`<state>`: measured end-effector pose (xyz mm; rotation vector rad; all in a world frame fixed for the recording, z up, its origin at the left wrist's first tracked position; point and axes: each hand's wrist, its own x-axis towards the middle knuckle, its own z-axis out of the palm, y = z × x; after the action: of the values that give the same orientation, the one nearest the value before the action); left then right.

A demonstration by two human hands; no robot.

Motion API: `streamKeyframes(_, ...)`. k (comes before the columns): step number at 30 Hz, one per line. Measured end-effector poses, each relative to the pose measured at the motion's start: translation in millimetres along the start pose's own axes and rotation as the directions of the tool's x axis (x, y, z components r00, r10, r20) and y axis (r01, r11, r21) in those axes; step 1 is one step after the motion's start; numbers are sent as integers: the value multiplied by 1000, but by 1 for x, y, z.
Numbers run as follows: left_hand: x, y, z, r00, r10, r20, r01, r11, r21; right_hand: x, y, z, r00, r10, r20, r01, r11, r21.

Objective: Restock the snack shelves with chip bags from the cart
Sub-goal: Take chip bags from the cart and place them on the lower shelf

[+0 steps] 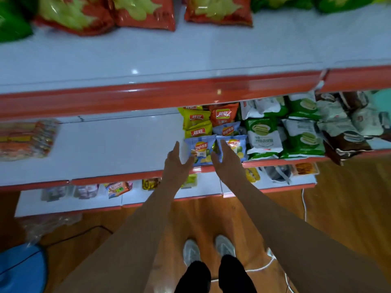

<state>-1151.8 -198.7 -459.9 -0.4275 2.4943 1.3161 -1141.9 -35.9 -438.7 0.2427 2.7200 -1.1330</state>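
Observation:
Two light-blue chip bags stand side by side at the front of the middle shelf. My left hand is flat with fingers apart, its thumb touching the left blue bag. My right hand is also flat, resting against the right blue bag and between the two bags. Neither hand grips a bag. Behind them lie another blue bag, yellow bags and an orange bag.
Green-and-white snack packs fill the shelf to the right, brown packs further right. Red and green large bags line the top shelf. A lower shelf holds small packets. A blue object and cables lie on the wood floor.

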Motion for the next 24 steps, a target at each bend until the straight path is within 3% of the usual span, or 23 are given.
streamKeyframes(5, -76, 55, 6, 989, 143, -33, -147, 962, -232, -63, -12, -64, 983, 102, -152, -67, 973, 221)
streamKeyframes(9, -135, 100, 31, 958, 275, 83, -234, 915, -330, -120, 3, -119, 930, 249, -272, -92, 871, 483)
streamKeyframes(13, -188, 145, 63, 884, 425, 193, -346, 874, -340, -185, 31, -173, 884, 298, -360, 8, 760, 649)
streamKeyframes(19, -291, 208, 123, 721, 611, 328, -474, 779, -410, -297, 80, -245, 776, 323, -541, 158, 731, 663)
streamKeyframes(24, -416, 242, 218, 493, 718, 491, -552, 694, -461, -429, 152, -301, 603, 468, -646, 119, 748, 653)
